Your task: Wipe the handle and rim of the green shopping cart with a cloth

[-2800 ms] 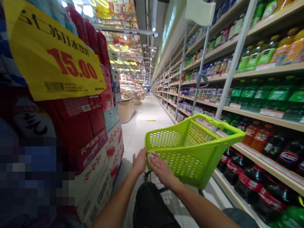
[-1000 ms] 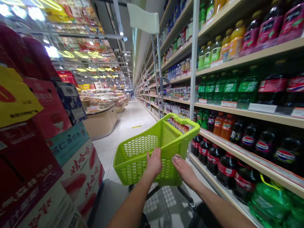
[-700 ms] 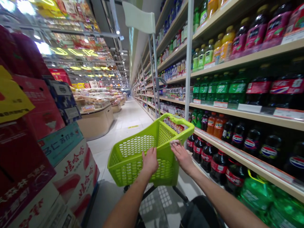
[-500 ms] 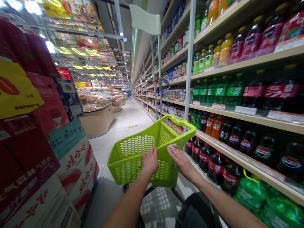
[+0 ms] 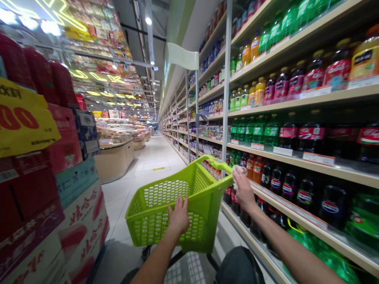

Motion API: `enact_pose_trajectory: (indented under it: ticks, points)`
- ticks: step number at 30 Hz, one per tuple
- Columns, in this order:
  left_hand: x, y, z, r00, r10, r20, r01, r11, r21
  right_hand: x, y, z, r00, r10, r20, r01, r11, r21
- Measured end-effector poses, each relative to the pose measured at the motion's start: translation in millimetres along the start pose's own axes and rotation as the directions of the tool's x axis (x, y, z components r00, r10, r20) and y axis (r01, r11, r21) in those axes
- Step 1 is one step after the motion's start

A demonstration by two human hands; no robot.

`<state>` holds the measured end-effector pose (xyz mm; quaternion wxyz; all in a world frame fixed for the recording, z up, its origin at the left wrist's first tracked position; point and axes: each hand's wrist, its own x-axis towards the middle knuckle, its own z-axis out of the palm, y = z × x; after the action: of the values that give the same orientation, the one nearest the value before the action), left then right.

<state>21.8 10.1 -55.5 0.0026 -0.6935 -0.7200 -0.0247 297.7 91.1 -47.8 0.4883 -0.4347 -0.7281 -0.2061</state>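
Note:
A lime-green plastic shopping cart (image 5: 207,221) stands side-on in front of me, its basket wall full of oval holes. My left hand (image 5: 179,217) rests against the near side wall with its fingers apart. At the cart's handle end, my right hand (image 5: 244,189) presses a crumpled white cloth (image 5: 238,173) to the handle corner. The fingers of that hand are closed on the cloth, and part of it is hidden behind them. Inside the basket, the part I can see holds nothing.
Shelves of bottled drinks (image 5: 275,148) run close along the right. Stacked drink cartons (image 5: 78,221) with a yellow price sign (image 5: 26,118) stand at left. A tiled aisle (image 5: 154,150) leads away past a wooden display counter (image 5: 115,161). My knee (image 5: 239,268) is below the cart.
My right hand has moved with the cloth from the cart's side wall up and right to the handle corner. My left hand stays on the side wall. The view has shifted slightly.

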Motion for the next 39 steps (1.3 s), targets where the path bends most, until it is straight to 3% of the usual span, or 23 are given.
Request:
enact_pose_trajectory:
  ticks: [2,3,5,7,9,10,13,16,18,20,22,23,27,29,31,35,37,39]
  points:
    - [-2.7,-1.4,-1.7,1.000,0.011,0.007,-0.011,1.000,-0.010,11.1,-0.7,3.7,0.998,0.063,0.006,-0.063,0.998,0.005]
    - [-3.9,-2.2,-2.3,1.000,0.016,0.011,-0.016,1.000,-0.016,4.1,-5.8,8.9,0.998,0.057,0.025,-0.057,0.998,0.015]
    - [-5.6,-4.5,-2.2,1.000,0.028,0.014,-0.028,0.999,-0.026,-28.7,-24.3,21.6,0.996,-0.035,0.085,0.030,0.998,0.054]
    - [-5.7,-7.3,-0.4,0.999,0.039,0.005,-0.039,0.999,-0.033,-63.1,-45.7,31.0,0.958,-0.240,0.155,0.220,0.966,0.139]
    - [-4.7,-9.9,2.4,0.999,0.053,-0.003,-0.053,0.998,-0.038,-71.8,-58.5,31.3,0.933,-0.322,0.159,0.294,0.940,0.175]
    - [-4.0,-10.9,3.7,0.998,0.060,-0.006,-0.060,0.997,-0.040,-62.8,-59.3,27.7,0.943,-0.303,0.136,0.280,0.946,0.164]
    - [-3.2,-11.6,5.6,0.998,0.066,-0.014,-0.067,0.997,-0.043,-4.8,-42.2,13.4,0.995,-0.093,0.041,0.091,0.995,0.041]
    - [-5.1,-10.1,4.2,0.998,0.063,-0.025,-0.064,0.997,-0.043,33.3,-27.6,14.7,0.995,0.043,0.090,-0.035,0.996,-0.087]
    - [-7.4,-9.1,2.2,0.998,0.061,-0.030,-0.063,0.997,-0.044,27.8,-35.2,26.4,0.982,-0.044,0.182,0.061,0.994,-0.094]
    - [-9.4,-9.2,0.6,0.998,0.057,-0.028,-0.058,0.997,-0.045,11.8,-49.9,39.3,0.937,-0.234,0.259,0.251,0.967,-0.034]
    - [-10.2,-10.3,0.7,0.998,0.054,-0.020,-0.055,0.997,-0.048,4.3,-56.7,44.5,0.884,-0.371,0.285,0.383,0.924,0.014]
    - [-10.1,-11.1,1.7,0.998,0.056,-0.020,-0.057,0.997,-0.050,6.9,-53.8,42.7,0.880,-0.381,0.283,0.395,0.918,0.006]
    - [-7.8,-13.0,9.1,0.997,0.061,-0.042,-0.065,0.994,-0.083,40.7,-16.5,21.9,0.970,-0.111,0.218,0.153,0.970,-0.189]
    - [-6.9,-12.4,12.0,0.997,0.059,-0.044,-0.063,0.992,-0.107,49.2,-10.0,20.3,0.975,-0.032,0.220,0.084,0.970,-0.230]
    - [-7.0,-11.3,12.9,0.998,0.058,-0.035,-0.062,0.991,-0.121,45.0,-23.6,29.5,0.954,-0.102,0.281,0.157,0.971,-0.180]
    - [-9.2,-11.1,11.0,0.998,0.060,-0.017,-0.062,0.989,-0.133,31.2,-61.9,49.2,0.861,-0.354,0.364,0.366,0.930,0.038]
    - [-10.6,-12.1,10.0,0.998,0.063,-0.018,-0.065,0.989,-0.132,35.8,-57.3,44.2,0.889,-0.318,0.330,0.312,0.947,0.071]
    - [-11.7,-12.8,9.6,0.997,0.071,-0.022,-0.073,0.989,-0.127,47.0,-38.3,31.9,0.956,-0.164,0.243,0.154,0.986,0.058]
